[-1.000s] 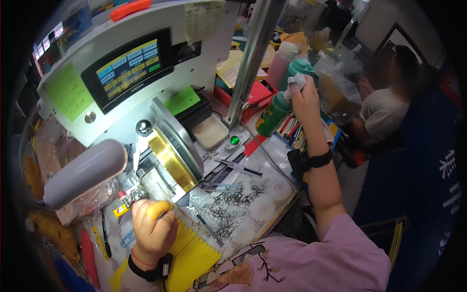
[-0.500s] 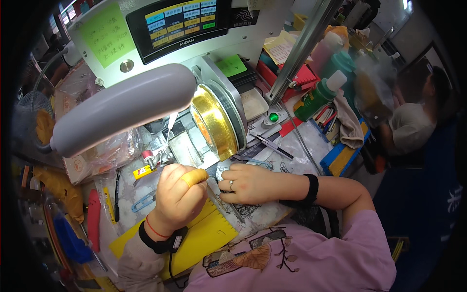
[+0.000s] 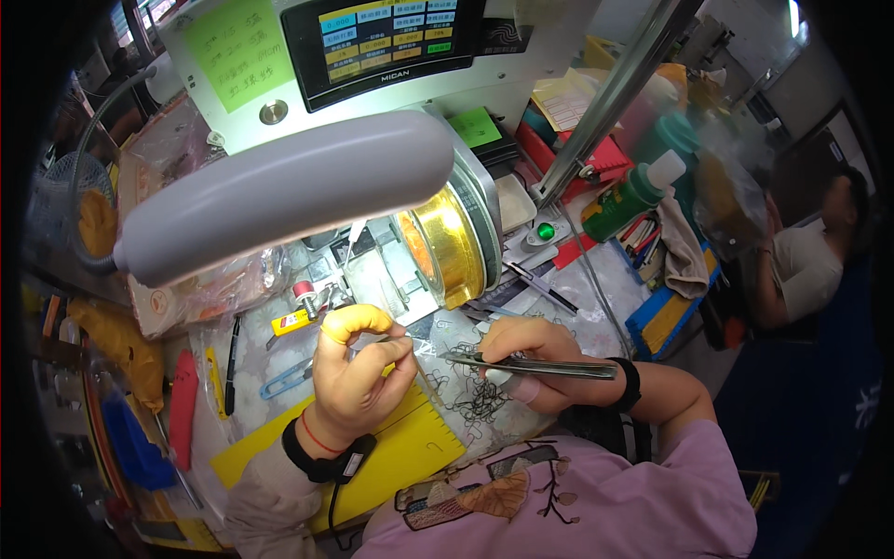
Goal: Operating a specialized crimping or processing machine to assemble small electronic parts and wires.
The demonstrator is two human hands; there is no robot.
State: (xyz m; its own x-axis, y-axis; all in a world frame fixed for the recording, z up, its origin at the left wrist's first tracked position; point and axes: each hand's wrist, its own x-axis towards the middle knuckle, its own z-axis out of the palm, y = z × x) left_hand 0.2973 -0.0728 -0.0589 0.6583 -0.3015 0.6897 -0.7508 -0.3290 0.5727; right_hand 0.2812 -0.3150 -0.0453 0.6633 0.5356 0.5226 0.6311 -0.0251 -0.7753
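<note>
Dark hooks (image 3: 477,402) are heaped on the surface (image 3: 275,354), just beside a yellow sheet (image 3: 372,458). The left hand (image 3: 363,380) is closed in a thumb-and-finger pinch; whether anything fine is gripped cannot be told. Slim tweezers (image 3: 573,369) are held by the curled right hand (image 3: 535,343), tips near that pinch; they are best kept steady and aligned. Beyond, a gold spool (image 3: 456,247) is mounted.

A long grey lamp (image 3: 289,196) stretched over the pale, mottled worktop (image 3: 251,349), its lit underside casting a bright white glow. At the upper right, a light strip (image 3: 794,17) shone near a pale wall (image 3: 819,74), above a dark rectangle (image 3: 810,163). A dark blue surface (image 3: 801,410) filled the right side, largely lost in shadow.
</note>
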